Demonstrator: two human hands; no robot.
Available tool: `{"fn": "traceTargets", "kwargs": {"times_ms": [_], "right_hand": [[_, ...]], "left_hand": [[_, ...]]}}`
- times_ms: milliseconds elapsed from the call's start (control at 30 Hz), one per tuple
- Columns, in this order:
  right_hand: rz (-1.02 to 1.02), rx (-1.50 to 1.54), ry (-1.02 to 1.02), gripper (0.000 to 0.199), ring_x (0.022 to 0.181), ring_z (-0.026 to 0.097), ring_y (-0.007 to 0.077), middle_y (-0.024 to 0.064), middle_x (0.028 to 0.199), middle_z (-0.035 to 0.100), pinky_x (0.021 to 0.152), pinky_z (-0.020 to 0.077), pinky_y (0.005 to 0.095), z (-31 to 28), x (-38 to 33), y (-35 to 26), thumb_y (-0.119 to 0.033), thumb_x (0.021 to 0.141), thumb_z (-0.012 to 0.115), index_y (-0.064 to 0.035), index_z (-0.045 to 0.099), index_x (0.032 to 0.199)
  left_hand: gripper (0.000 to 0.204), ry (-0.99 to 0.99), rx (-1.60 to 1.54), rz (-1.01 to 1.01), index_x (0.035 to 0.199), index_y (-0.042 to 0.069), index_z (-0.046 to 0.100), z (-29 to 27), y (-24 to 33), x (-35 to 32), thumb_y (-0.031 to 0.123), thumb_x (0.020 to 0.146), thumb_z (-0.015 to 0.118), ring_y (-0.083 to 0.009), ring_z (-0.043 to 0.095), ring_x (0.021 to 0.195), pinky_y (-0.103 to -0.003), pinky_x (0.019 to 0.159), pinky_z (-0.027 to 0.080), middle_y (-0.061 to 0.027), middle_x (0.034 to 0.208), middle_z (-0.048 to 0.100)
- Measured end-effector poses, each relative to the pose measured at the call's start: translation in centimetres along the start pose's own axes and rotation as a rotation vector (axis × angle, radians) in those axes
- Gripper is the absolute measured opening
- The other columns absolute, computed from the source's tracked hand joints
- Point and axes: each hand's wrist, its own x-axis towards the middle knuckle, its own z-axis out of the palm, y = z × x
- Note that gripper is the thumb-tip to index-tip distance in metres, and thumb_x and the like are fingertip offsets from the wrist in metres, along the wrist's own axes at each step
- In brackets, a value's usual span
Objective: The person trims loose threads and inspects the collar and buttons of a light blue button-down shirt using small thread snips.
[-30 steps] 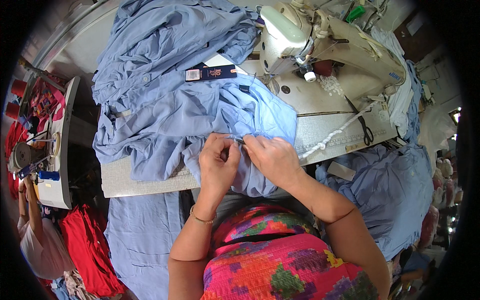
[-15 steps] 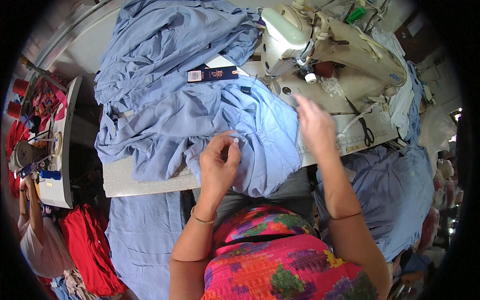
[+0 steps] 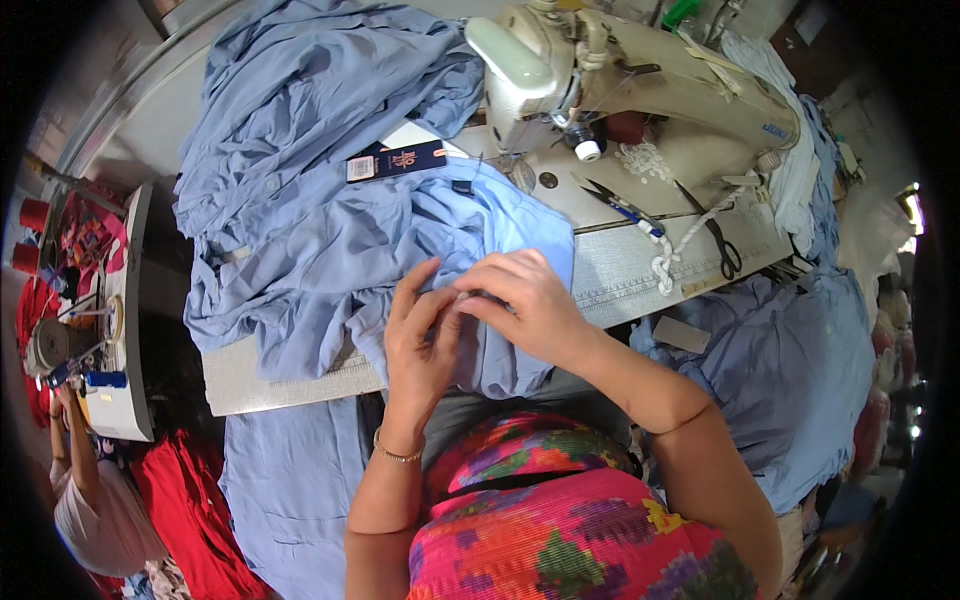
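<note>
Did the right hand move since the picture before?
Yes. Against the sewing machine, the right hand moved left and lower in view, meeting the left hand.

- Garment (image 3: 300, 290) on worktable (image 3: 290, 385), part hanging over front edge.
- Left hand (image 3: 420, 325) and right hand (image 3: 525, 305) together over its near part.
- Hang tag (image 3: 400, 160) on garment, behind hands.
- Sewing machine (image 3: 660, 70) at back right.
- Snips (image 3: 625, 212) right of garment; scissors (image 3: 722, 245) farther right, crossing cord (image 3: 668, 270).
- Cloth heap (image 3: 770, 380) before table's right end.
- Second table (image 3: 130, 320) far left.
</note>
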Motion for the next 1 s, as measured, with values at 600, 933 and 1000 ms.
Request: {"fn": "traceTargets", "kwargs": {"times_ms": [600, 933, 1000], "right_hand": [[0.592, -0.346, 0.260, 0.022, 0.082, 0.064, 0.0196, 0.0102, 0.090, 0.067, 0.074, 0.0489, 0.0328, -14.2, -0.6, 17.7, -0.017, 0.086, 0.058, -0.0045, 0.062, 0.104], [0.089, 0.110, -0.260, 0.052, 0.092, 0.058, 0.0272, 0.0124, 0.101, 0.061, 0.092, 0.0368, 0.0402, 1.0, 1.9, 0.5, -0.017, 0.078, 0.066, -0.0085, 0.049, 0.126], [0.101, 0.108, -0.291, 0.050, 0.089, 0.058, 0.0271, 0.0100, 0.094, 0.060, 0.093, 0.0342, 0.0417, 1.6, 2.7, 0.3, -0.016, 0.076, 0.066, -0.0088, 0.051, 0.123]], "left_hand": [[0.009, 0.135, -0.470, -0.204, 0.098, -0.001, 0.059, 0.0, -1.0, -0.1, 0.004, 0.091, 0.056, -0.0080, 0.056, 0.072, -0.021, 0.065, 0.048, -0.0055, 0.100, 0.056], [0.015, 0.212, -0.604, -0.327, 0.104, 0.001, 0.052, -1.6, -1.2, -0.4, -0.002, 0.090, 0.050, -0.0080, 0.054, 0.074, -0.023, 0.071, 0.046, -0.0030, 0.089, 0.055], [0.016, 0.162, -0.529, -0.317, 0.104, 0.001, 0.052, -2.2, -1.0, -0.6, -0.003, 0.089, 0.052, -0.0085, 0.054, 0.078, -0.023, 0.074, 0.046, -0.0029, 0.092, 0.055]]}}
